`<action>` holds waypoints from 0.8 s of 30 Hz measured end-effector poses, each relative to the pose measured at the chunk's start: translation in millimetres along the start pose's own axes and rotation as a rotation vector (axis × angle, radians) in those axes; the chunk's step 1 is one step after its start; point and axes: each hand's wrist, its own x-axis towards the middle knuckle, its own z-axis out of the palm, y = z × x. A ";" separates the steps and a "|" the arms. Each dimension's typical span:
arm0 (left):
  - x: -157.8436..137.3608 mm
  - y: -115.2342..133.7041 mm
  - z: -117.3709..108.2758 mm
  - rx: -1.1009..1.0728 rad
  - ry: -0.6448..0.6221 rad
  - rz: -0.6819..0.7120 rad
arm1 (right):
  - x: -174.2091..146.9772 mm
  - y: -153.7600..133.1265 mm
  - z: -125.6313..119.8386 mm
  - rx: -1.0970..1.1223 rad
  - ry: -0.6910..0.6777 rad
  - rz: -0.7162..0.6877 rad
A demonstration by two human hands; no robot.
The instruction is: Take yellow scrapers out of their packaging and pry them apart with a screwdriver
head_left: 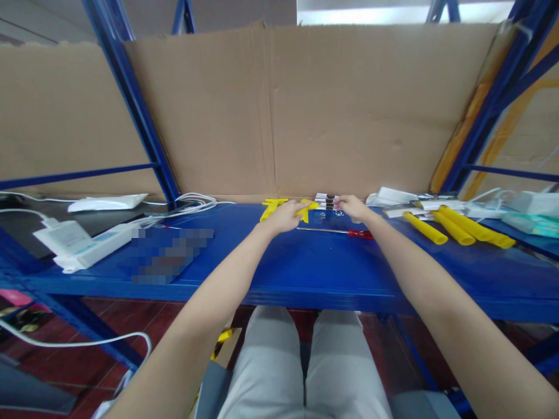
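My left hand (286,217) reaches to the back of the blue shelf, fingers closed around a yellow plastic piece (306,215) that shows beyond the fingertips. Just left of that hand lies another yellow piece (271,207), partly covered by it. My right hand (351,208) has its fingers drawn together at the end of a small white-and-black part (325,198), one of several side by side against the cardboard. Its fingertips are small in view. Between my forearms a screwdriver (358,234) with a red handle lies flat, its shaft pointing left.
Yellow tubes (456,227) and white packets (395,196) lie to the right. On the left are a white power strip (98,247), a charger (63,235) and coiled white cable (198,202). A cardboard panel (349,110) backs the blue shelf (305,267).
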 end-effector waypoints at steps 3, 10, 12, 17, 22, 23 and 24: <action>-2.2 1.7 2.1 0.103 -0.081 0.015 | -4.7 -13.0 3.6 0.172 -0.058 0.047; -3.9 4.0 3.9 0.159 -0.150 0.062 | -12.5 -33.6 16.5 0.177 -0.216 -0.029; -3.7 4.5 4.2 0.152 -0.165 0.074 | -14.4 -36.2 19.6 0.156 -0.234 -0.070; -3.5 8.1 3.3 0.130 -0.166 0.067 | -17.8 -39.1 24.9 0.155 -0.247 -0.090; -4.6 11.0 3.1 0.151 -0.194 0.061 | -17.9 -39.9 28.4 0.178 -0.271 -0.055; -4.9 10.8 3.8 0.149 -0.195 0.067 | -17.7 -39.8 29.3 0.190 -0.275 -0.044; -5.2 10.4 4.6 0.145 -0.194 0.076 | -17.4 -39.8 30.2 0.200 -0.275 -0.028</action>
